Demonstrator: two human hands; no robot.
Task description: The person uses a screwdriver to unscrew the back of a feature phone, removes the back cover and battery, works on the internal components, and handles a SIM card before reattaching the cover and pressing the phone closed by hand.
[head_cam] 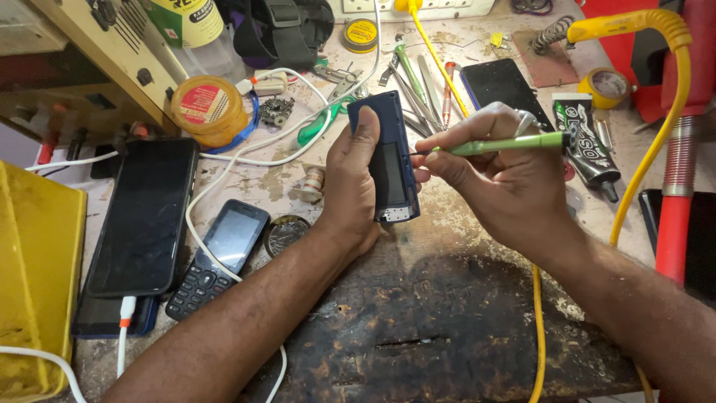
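Note:
My left hand [349, 186] grips a small dark blue phone body [389, 157], held upright above the worn workbench [447, 313], thumb along its left edge. The phone's back is open and a grey inner panel shows. My right hand [500, 175] holds a green-handled screwdriver [507, 143] like a pen. Its thin metal tip touches the phone's right edge near the middle.
A large black smartphone [145, 216] on a white cable and a keypad phone [220, 257] lie at the left. Beside them is a yellow box [37, 276]. Tools [418, 82], a black phone [503, 86], a glue tube [589, 145] and a yellow hose [656, 142] crowd the back and right.

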